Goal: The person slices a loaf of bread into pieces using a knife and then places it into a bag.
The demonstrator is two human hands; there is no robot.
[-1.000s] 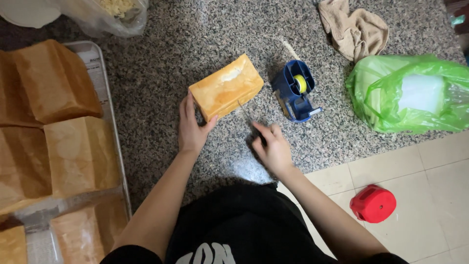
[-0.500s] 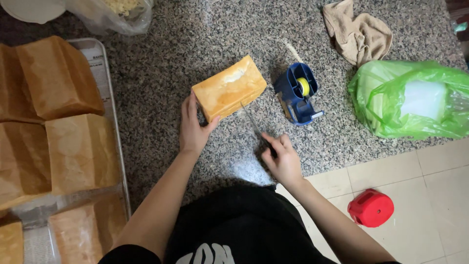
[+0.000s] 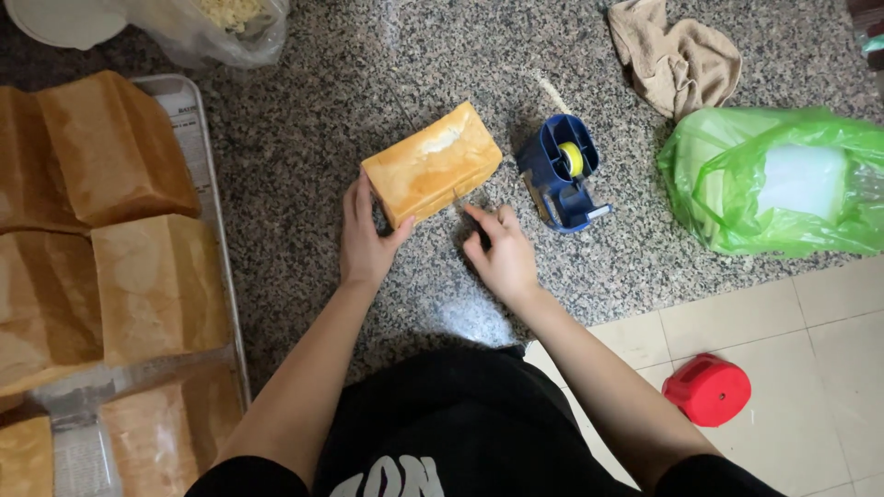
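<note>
The left hand (image 3: 366, 241) lies flat on the counter (image 3: 304, 138), fingers together and pointing up, thumb spread out to the right so that its tip touches the near lower corner of the loaf (image 3: 433, 164); it braces the loaf and does not clasp it. The right hand (image 3: 502, 253) has its forefinger stretched up and left toward the loaf's lower right edge, the other fingers curled under; whether a strip of tape is pinched between them cannot be told, though a thin line seems to run from the fingertip to the loaf. The loaf, wrapped in clear film, sits on the counter just above and between the two hands, its long axis running from lower left to upper right, so its near long side faces both hands and the left thumb is the closer contact. Just right of the loaf stands a blue tape dispenser (image 3: 562, 175) with a yellow core, nearer the right hand. Farther out: a tray (image 3: 210, 184) of loaves at left, a green bag (image 3: 773, 179) and a cloth (image 3: 677, 55) at right, a red cap (image 3: 707, 389) on the floor.
</note>
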